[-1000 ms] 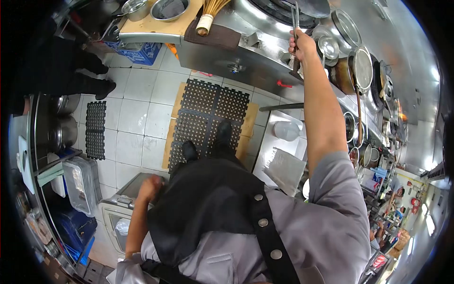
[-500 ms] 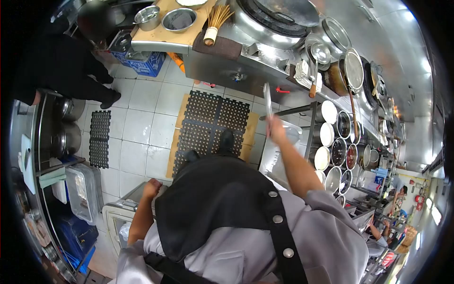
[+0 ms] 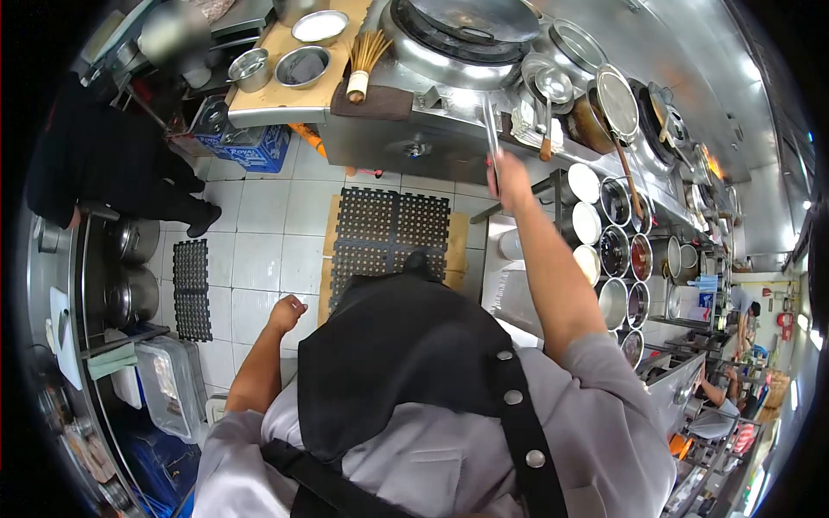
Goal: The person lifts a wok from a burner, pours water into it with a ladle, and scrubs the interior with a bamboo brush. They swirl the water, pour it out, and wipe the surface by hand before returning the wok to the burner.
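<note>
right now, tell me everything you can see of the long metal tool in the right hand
The long metal tool is slim, straight and silvery, apparently steel, possibly tongs, though blur hides its finer parts. The right hand grips it near its lower end in the picture, covering part of it. It points forward, away from the person; its far end overlaps the stove counter in this view, but whether they touch cannot be told.
</note>
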The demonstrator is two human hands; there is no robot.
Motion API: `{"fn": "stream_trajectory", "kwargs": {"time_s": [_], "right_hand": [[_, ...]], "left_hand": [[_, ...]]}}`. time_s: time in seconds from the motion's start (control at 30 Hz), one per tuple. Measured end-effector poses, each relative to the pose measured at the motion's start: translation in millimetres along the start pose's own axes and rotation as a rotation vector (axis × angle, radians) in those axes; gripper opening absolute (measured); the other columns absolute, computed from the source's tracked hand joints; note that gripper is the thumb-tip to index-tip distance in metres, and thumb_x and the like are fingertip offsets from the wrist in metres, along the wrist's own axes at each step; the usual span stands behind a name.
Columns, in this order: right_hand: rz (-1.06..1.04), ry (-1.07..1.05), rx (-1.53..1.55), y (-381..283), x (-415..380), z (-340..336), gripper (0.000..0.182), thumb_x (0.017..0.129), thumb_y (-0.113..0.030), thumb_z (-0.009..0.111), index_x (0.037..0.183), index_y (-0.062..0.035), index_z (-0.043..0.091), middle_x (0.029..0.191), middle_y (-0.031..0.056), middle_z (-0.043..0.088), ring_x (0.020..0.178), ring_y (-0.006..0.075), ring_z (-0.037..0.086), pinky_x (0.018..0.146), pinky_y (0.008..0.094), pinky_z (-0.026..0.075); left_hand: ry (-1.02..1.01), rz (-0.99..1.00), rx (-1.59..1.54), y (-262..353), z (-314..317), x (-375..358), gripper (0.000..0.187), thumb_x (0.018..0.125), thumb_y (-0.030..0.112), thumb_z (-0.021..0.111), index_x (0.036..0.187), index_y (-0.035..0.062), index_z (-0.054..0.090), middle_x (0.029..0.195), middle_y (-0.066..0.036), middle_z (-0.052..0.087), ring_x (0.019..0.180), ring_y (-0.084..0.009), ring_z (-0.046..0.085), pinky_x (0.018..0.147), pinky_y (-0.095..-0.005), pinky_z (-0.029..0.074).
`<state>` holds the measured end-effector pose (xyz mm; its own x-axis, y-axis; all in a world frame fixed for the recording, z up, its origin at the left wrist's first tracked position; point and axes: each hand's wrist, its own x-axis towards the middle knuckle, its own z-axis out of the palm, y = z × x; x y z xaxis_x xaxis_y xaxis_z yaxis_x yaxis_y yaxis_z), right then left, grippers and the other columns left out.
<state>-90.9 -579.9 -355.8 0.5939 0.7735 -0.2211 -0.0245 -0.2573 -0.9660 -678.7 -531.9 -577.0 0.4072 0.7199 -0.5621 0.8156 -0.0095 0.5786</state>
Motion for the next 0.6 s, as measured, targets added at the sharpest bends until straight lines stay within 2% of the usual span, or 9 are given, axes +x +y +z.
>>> {"fn": "stream_trajectory", "kwargs": {"time_s": [0.07,0.13,0.2,0.27,0.4,0.43,0.53,0.57,0.6], "right_hand": [[0.013,0.085,0.012,-59.7,54.3,19.5,0.034,0.098,-0.036,0.046,0.096,-0.0041,0.058,0.057,0.0069,0.051,0.040,0.0163,0.044,0.037,0.0321,0.034],[0.126,0.030,0.179,-96.5,107.5,27.8,0.033,0.099,-0.035,0.047,0.095,-0.0043,0.056,0.061,0.0064,0.052,0.046,0.0161,0.045,0.040,0.0311,0.036],[0.218,0.064,0.146,-123.9,141.9,36.6,0.030,0.099,-0.034,0.048,0.093,-0.0046,0.054,0.065,0.0064,0.051,0.051,0.0159,0.045,0.044,0.0301,0.038],[0.233,0.062,0.181,-127.2,171.3,38.1,0.028,0.099,-0.032,0.049,0.092,-0.0050,0.051,0.068,0.0069,0.051,0.054,0.0154,0.045,0.045,0.0296,0.038],[0.202,0.133,0.176,-121.2,189.2,35.8,0.021,0.099,-0.028,0.048,0.094,-0.0089,0.052,0.065,0.0008,0.043,0.050,0.0103,0.037,0.043,0.0257,0.032],[0.209,0.126,0.175,-120.4,192.5,34.1,0.021,0.099,-0.028,0.048,0.094,-0.0089,0.052,0.065,0.0008,0.043,0.050,0.0103,0.037,0.043,0.0257,0.032],[0.221,0.105,0.178,-122.8,201.5,27.8,0.020,0.099,-0.028,0.048,0.094,-0.0097,0.052,0.064,0.0003,0.042,0.049,0.0101,0.036,0.043,0.0257,0.029],[0.231,0.089,0.184,-121.6,206.4,24.9,0.018,0.098,-0.026,0.050,0.095,-0.0085,0.052,0.065,0.0018,0.043,0.049,0.0112,0.037,0.043,0.0263,0.030],[0.241,0.073,0.188,-122.4,207.5,23.9,0.016,0.097,-0.023,0.052,0.096,-0.0073,0.052,0.066,0.0032,0.045,0.050,0.0123,0.038,0.043,0.0269,0.032]], "left_hand": [[-0.020,-0.095,-0.151,31.0,-8.9,-7.8,0.028,0.083,0.029,0.070,0.084,0.0029,0.061,0.071,-0.012,0.065,0.059,-0.0200,0.061,0.057,-0.0348,0.049],[-0.001,-0.111,-0.205,42.0,-7.3,-17.6,0.027,0.084,0.029,0.069,0.085,0.0032,0.061,0.070,-0.011,0.064,0.057,-0.0184,0.060,0.055,-0.0340,0.048],[0.019,-0.131,-0.259,50.3,-4.9,-31.6,0.026,0.085,0.028,0.069,0.085,0.0034,0.061,0.069,-0.010,0.063,0.056,-0.0167,0.059,0.053,-0.0332,0.047],[0.008,-0.256,-0.233,61.5,-5.1,-51.5,0.026,0.085,0.027,0.070,0.085,0.0033,0.059,0.066,-0.008,0.061,0.054,-0.0152,0.057,0.051,-0.0318,0.046],[0.052,-0.261,-0.170,72.8,-1.3,-93.8,0.024,0.084,0.025,0.071,0.085,0.0039,0.059,0.064,-0.006,0.060,0.054,-0.0124,0.057,0.049,-0.0304,0.045],[0.042,-0.319,-0.118,77.5,-0.7,-104.5,0.026,0.084,0.028,0.070,0.085,0.0033,0.061,0.068,-0.009,0.064,0.060,-0.0183,0.062,0.055,-0.0345,0.048],[0.038,-0.244,-0.082,0.0,36.2,-109.3,0.030,0.083,0.031,0.070,0.084,0.0018,0.063,0.074,-0.014,0.067,0.070,-0.0265,0.066,0.063,-0.0390,0.051],[-0.011,-0.301,-0.112,14.9,28.3,-114.1,0.034,0.083,0.034,0.070,0.084,0.0002,0.064,0.080,-0.016,0.068,0.080,-0.0325,0.067,0.071,-0.0423,0.051],[-0.012,-0.300,-0.113,18.7,28.1,-116.6,0.034,0.083,0.034,0.070,0.084,0.0002,0.064,0.080,-0.016,0.068,0.080,-0.0325,0.067,0.071,-0.0423,0.051]]}}
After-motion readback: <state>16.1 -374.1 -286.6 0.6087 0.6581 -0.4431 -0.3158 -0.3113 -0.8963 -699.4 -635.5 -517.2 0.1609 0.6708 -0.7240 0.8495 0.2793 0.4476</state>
